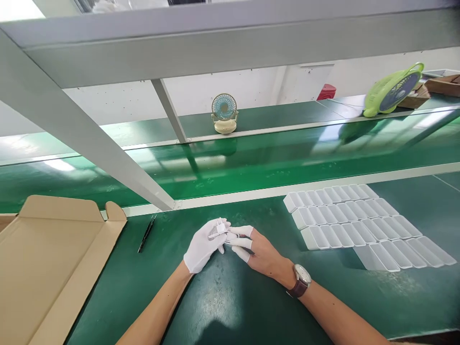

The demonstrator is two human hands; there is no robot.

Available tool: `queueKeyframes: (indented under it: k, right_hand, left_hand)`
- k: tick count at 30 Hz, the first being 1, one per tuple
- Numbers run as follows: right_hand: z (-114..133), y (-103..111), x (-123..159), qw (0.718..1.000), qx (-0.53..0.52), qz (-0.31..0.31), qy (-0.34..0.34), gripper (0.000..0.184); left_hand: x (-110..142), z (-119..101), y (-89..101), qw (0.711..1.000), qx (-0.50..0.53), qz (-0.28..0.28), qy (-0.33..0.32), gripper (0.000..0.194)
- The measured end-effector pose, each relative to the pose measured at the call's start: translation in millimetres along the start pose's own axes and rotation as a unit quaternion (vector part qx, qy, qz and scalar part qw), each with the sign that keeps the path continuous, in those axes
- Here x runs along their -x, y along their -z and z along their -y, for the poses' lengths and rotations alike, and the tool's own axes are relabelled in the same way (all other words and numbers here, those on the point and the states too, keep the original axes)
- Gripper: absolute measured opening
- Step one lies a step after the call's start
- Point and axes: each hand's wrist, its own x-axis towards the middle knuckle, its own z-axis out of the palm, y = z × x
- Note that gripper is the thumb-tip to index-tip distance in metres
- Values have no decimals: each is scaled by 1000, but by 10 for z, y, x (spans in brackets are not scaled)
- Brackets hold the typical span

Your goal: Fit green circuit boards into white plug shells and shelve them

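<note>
My left hand [206, 244], in a white glove, is closed around a small white plastic part [220, 228] with thin prong-like pieces standing up from it. My right hand [257, 249] wears white finger covers and meets the left one over the green bench. Its thumb and fingers close in at the near side of the part, where a small dark detail shows between the fingertips. Whether that belongs to the same part I cannot make out. A watch [302, 277] is on the right wrist. To the left, black tweezers [146, 234] lie on the bench.
Rows of white open trays [334, 235] stand on the right. A cardboard box [53, 258] takes up the left side. Behind a white rail runs a green belt [233, 167]; beyond it are a small fan [224, 112] and a green fan [393, 91]. A metal frame [118, 148] crosses overhead.
</note>
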Motion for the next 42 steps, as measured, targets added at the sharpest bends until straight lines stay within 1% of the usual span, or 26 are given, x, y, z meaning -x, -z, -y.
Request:
queueKeyframes:
  k: [2, 4, 5, 6, 7, 10, 11, 13, 15, 18, 21, 23, 25, 29, 32, 34, 36, 37, 39, 41, 42]
  right_hand:
    - [19, 5, -12, 997, -48, -13, -60, 40]
    - [37, 5, -33, 988, -86, -21, -126, 51]
    - [42, 0, -46, 985, -98, -20, -143, 57]
    - [44, -8, -58, 984, -104, -18, -142, 59]
    - [41, -20, -69, 986, -107, -15, -128, 57]
    - [19, -64, -82, 992, -102, -24, -72, 39]
    - [11, -78, -78, 994, -88, -28, -64, 37]
    - [-6, -96, -60, 998, -35, -20, -54, 43]
    - [-22, -102, -34, 998, 41, 13, -39, 49]
    - [-55, -104, 5, 988, 139, 63, -1, 49]
    - [-89, -118, 35, 980, 184, 66, 22, 46]
    - [-96, -126, 39, 979, 196, 57, 25, 43]
    - [-74, -112, 19, 978, 202, 49, 26, 39]
    - [47, -16, -52, 983, 182, 19, 24, 40]
    - [117, 21, -44, 987, 160, 4, 20, 45]
    - [123, -6, 2, 988, 150, 28, 21, 47]
    - [105, -58, 59, 987, 147, 63, 12, 48]
    - [94, -85, 83, 986, 148, 73, 5, 48]
    - [76, -128, 112, 985, 156, 75, -5, 46]
    - [75, -153, 115, 985, 158, 63, -11, 45]
    - [80, -159, 110, 986, 153, 57, -17, 46]
  left_hand:
    - [3, 8, 9, 1000, 0, 4, -12, 50]
    - [9, 11, 19, 1000, -5, 15, -18, 49]
    - [12, 10, 24, 1000, -8, 18, -19, 49]
    - [15, 9, 27, 1000, -10, 18, -19, 49]
    - [16, 7, 29, 1000, -13, 18, -17, 50]
    - [15, 6, 27, 1000, -15, 8, -19, 51]
    - [14, 9, 25, 1000, -14, 6, -21, 51]
    - [14, 20, 22, 1000, -12, 4, -27, 51]
    - [16, 34, 23, 999, -17, 7, -31, 49]
    - [16, 47, 40, 999, -39, 7, -22, 50]
    - [17, 32, 90, 996, -73, -14, -39, 66]
    - [29, 20, 149, 995, -69, -39, -64, 71]
    - [52, 19, 224, 993, -42, -55, -97, 67]
    - [104, 39, 357, 983, -4, -59, -171, 70]
    - [123, 38, 364, 981, 9, -55, -188, 71]
    - [133, 33, 316, 981, 2, -44, -188, 75]
    - [151, 36, 242, 985, -42, -34, -165, 75]
    - [164, 41, 202, 986, -72, -31, -147, 71]
    - [194, 52, 129, 985, -125, -23, -119, 52]
    - [223, 51, 78, 984, -138, -5, -116, 28]
    - [236, 42, 62, 984, -134, 4, -121, 20]
